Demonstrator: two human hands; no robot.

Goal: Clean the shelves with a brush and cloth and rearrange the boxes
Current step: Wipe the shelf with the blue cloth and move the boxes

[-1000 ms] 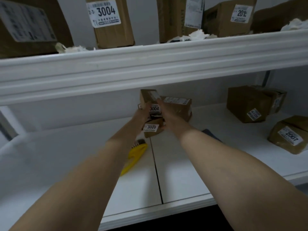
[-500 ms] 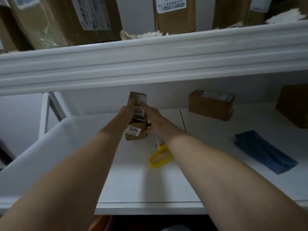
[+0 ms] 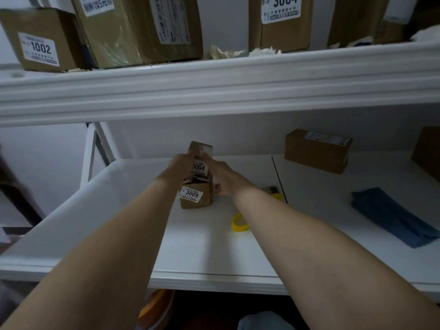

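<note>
Shifted leftward since a second ago: two small cartons, stacked, carried clear of the flat carton point(image 3: 316, 153) they stood against and now set well to its left. Item one, box labelled 3005 point(image 3: 196, 195), sits on the lower shelf point(image 3: 214, 258) and serves as reference. Item two, box labelled 3004 point(image 3: 201, 151), stands directly on top of 3005. Left hand point(image 3: 179, 166) grasps 3004 on its left side, fingers wrapped round the edge. Right hand point(image 3: 222, 177) clasps 3004 from the right, its heel down beside 3005. Yellow-handled brush point(image 3: 239, 225) lies near, to the right of 3005, partly under the right forearm. Blue cloth point(image 3: 390, 215) lies flat, well to the right of 3005. Upper shelf point(image 3: 214, 86), above 3005, carries larger cartons and crumpled paper scraps point(image 3: 228, 53). Assessment: rearranging appears under way, the stack probably at its new spot and ready for release. Brush and cloth lie unused, so wiping likely remains.
</note>
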